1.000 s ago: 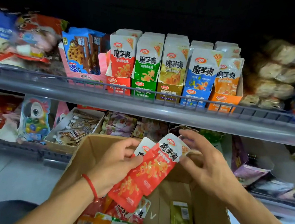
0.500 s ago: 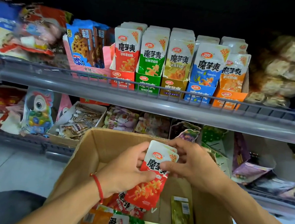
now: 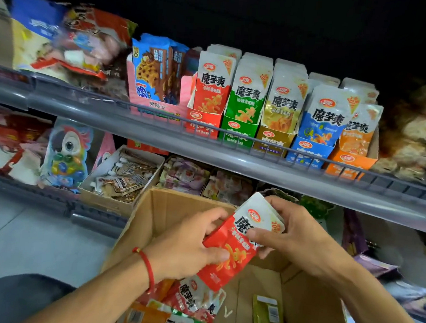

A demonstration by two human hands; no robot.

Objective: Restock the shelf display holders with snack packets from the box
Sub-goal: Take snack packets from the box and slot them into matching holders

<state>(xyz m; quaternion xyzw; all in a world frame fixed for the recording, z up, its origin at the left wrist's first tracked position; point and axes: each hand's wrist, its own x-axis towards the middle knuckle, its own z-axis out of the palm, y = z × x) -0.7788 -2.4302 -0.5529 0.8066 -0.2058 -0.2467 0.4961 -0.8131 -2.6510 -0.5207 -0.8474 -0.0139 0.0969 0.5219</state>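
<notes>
A grey shelf crosses the view on a slant, with a wire rail along its front edge. Under it, nearest the camera, stands an open cardboard box, its far wall just below the lower shelf's goods.

On the shelf stand 5 holders side by side, each packed upright with packets of its own colour: red holder, green holder, gold holder, blue holder, orange holder. Left of the red one is a pink carton with blue cookie packs. Blurred bags fill the far left and far right.

On the lower shelf sit a parrot-shaped pack and a tray of small pouches.

Above the box, both hands hold a stack of red packets, tilted, white top toward the upper right. The left hand, a red cord at its wrist, grips the lower left part, thumb across the front and fingers curled behind. The right hand pinches the upper right part, thumb on the front, fingers wrapped over the top edge.

In the box lie loose packets, red and orange ones at the near left, and a gold packet lying alone to the right.
</notes>
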